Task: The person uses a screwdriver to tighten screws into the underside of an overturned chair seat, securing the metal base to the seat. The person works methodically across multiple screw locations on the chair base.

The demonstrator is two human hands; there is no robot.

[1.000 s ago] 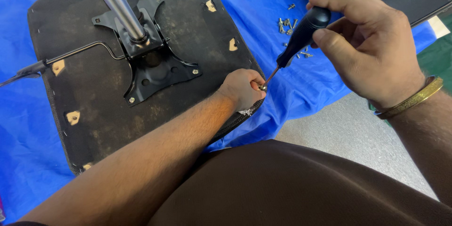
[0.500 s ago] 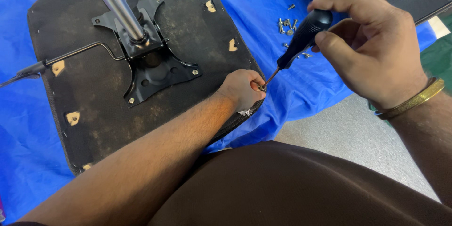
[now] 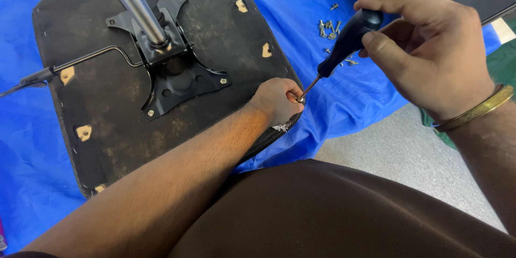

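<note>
1. Screwdriver [image 3: 344, 43] slanted, black handle up-right, tip down-left at the chair seat [image 3: 107, 102] edge.
2. Right hand [image 3: 424, 48] gripped its handle.
3. Left hand [image 3: 277, 99] pinched around the tip there.

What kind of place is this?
Probably a furniture repair or assembly spot: an upturned office chair seat lies on a blue tarp, loose screws nearby, a screwdriver in the right hand.
</note>
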